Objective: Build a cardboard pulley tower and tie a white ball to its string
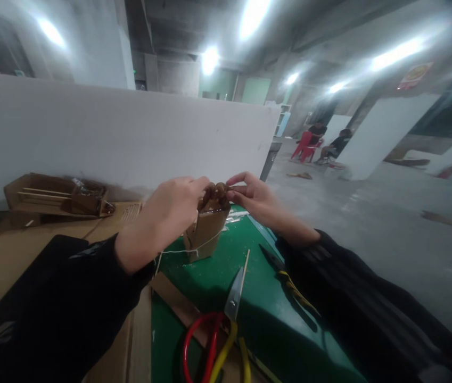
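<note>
A small upright cardboard box (208, 234) stands on the green tabletop, with brown, rounded, lumpy material (221, 190) at its top. My left hand (173, 210) is closed on the left side of this material, its fingertips partly hidden behind the hand. From the right, my right hand (254, 201) pinches its edge between thumb and fingers. What the material is made of I cannot make out. A thin white string (178, 251) runs across the front of the box.
Scissors (231, 306) with red and yellow handles lie in front, touching or close to a thin wooden stick (246, 260). Long-nosed pliers (285, 276) rest near my right sleeve. Cardboard (109, 226) covers the left side, below a white partition (122, 127). People sit far right.
</note>
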`<state>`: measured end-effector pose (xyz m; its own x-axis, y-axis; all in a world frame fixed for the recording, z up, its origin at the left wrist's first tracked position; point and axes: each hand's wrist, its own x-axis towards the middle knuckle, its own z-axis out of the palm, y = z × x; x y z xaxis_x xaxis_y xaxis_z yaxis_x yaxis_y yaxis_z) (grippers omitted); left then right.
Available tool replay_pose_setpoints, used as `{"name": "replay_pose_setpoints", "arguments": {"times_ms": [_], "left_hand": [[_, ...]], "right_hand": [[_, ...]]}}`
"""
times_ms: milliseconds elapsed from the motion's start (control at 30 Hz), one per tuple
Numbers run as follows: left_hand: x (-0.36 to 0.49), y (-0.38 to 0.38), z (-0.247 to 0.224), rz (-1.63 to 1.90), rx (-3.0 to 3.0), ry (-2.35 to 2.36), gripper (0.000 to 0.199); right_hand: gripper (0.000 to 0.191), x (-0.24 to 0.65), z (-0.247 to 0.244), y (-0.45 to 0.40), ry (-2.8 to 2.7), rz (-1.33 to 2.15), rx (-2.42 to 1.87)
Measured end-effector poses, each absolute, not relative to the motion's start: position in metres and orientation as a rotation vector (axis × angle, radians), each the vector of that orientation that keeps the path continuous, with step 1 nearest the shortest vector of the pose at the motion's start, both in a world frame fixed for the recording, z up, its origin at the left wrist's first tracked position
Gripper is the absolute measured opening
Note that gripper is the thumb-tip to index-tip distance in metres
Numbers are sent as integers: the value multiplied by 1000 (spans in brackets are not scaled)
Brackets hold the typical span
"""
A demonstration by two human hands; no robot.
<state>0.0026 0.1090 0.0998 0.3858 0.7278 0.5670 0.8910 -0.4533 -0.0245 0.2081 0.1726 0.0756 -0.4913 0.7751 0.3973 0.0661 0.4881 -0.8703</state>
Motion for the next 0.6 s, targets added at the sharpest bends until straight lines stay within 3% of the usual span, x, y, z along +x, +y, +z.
{"name": "replay_pose_setpoints", "arguments": {"times_ms": [600], "left_hand": [[-9, 124, 90, -1064, -2494, -1462, 20]], "right_hand": [[15, 201, 77, 171, -1668, 1132, -705]]}}
